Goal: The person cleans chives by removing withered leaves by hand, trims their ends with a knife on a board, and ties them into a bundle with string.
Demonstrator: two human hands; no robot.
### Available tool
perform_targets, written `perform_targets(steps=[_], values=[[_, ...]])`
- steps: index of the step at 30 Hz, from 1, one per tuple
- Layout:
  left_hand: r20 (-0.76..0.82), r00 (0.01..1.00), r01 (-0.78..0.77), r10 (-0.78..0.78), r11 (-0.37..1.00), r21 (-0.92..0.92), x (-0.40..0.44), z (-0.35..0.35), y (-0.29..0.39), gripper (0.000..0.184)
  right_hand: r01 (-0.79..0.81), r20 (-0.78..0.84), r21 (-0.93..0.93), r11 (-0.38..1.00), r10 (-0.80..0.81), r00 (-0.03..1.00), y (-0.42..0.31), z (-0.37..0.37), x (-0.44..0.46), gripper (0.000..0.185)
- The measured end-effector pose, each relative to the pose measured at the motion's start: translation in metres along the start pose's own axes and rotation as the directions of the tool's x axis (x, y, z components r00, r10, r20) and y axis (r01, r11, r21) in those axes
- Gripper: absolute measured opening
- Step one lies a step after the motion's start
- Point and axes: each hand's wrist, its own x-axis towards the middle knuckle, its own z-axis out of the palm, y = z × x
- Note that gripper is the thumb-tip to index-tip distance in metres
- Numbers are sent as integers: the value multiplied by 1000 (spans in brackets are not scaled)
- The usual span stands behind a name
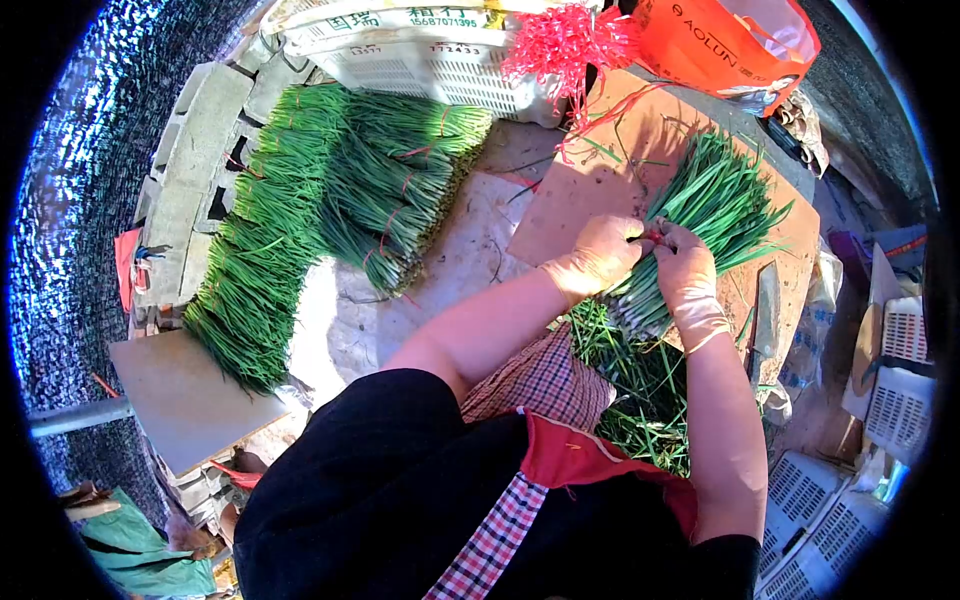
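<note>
A bunch of green chives [715, 195] lies on a brown board [555, 215], its pale stem ends toward me. Both hands wear thin pale gloves and meet over the bunch. My left hand [605, 255] pinches a red tie string [653, 236] at the middle of the chives. Close beside it, my right hand [685, 265] is closed at the same string, its fingertips almost touching the left ones. A knife [767, 310] lies at the board's right edge. Loose green trimmings [640, 385] are heaped just below the bunch, by my apron.
Tied chive bundles [390, 190] and a long row of chives [260, 240] lie at the left. A white crate [420, 75] stands behind them. Red string strands [575, 45] hang beside an orange bag [725, 50]. More crates [830, 520] sit at the lower right.
</note>
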Motion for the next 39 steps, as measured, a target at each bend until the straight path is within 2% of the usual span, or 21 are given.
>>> perform_targets(steps=[4,10,11,15,16,17,19,21,22,24,25,27,28,30,32,34,35,36,37,38,39], values=[[-16,966,-257,257,966,-24,-4,2,-7,14,58,-15,8,998,-57,998,5,6,-4,35],[109,965,-255,238,950,181,-6,0,10,16,273,-155,124,954,-253,955,34,25,-9,26],[109,970,-235,219,958,162,-9,2,13,17,151,-126,218,964,-126,984,29,23,-9,20],[166,969,-202,184,974,99,-15,-11,35,21,158,-204,392,906,-81,976,33,26,-11,17],[230,971,-109,69,980,167,-14,-10,41,24,93,-168,496,863,-9,986,39,26,-8,17],[357,929,3,-100,965,264,-13,-28,74,28,115,-159,774,623,16,987,61,35,-6,17],[493,813,133,-309,924,359,-11,-29,92,34,-155,134,954,255,99,986,42,14,-4,26],[115,966,76,-231,680,729,-29,9,99,90,-242,223,946,214,109,969,35,8,-3,29],[113,950,96,-290,619,779,-31,34,90,101,-252,231,948,194,126,965,47,4,0,29],[-60,992,117,-109,642,758,-31,61,53,97,-274,217,941,200,266,939,25,2,-2,26],[-66,993,116,-101,642,758,-24,73,36,97,-245,167,897,367,233,958,41,5,2,24],[-375,925,242,62,664,708,-21,71,31,87,-122,60,812,570,127,990,35,3,-6,15],[-373,926,240,64,664,709,-18,72,30,87,-121,58,813,569,129,990,34,-5,-14,15],[82,911,243,-404,688,684,-17,18,70,81,389,-142,383,838,-363,921,29,-21,-31,11],[3,920,280,-392,663,694,-15,38,46,83,313,-63,582,751,-342,937,74,-25,-56,8],[5,980,-19,-198,-65,998,-37,10,46,91,-82,199,795,602,-131,971,104,-34,-73,7],[87,992,-119,-91,-454,883,-46,1,53,95,-23,5,577,817,24,1000,76,-30,-74,8],[196,981,-154,4,-602,784,-43,6,65,97,-169,76,676,717,161,984,51,-37,-73,14],[301,949,-133,99,-736,664,-39,12,76,99,66,-32,556,829,-58,998,50,-44,-70,18],[65,998,-64,12,-100,993,-26,14,84,107,101,-77,545,832,-71,995,22,-48,-63,16],[1,968,141,-251,547,825,-15,19,90,117,-94,71,817,569,63,996,25,-42,-58,12]])
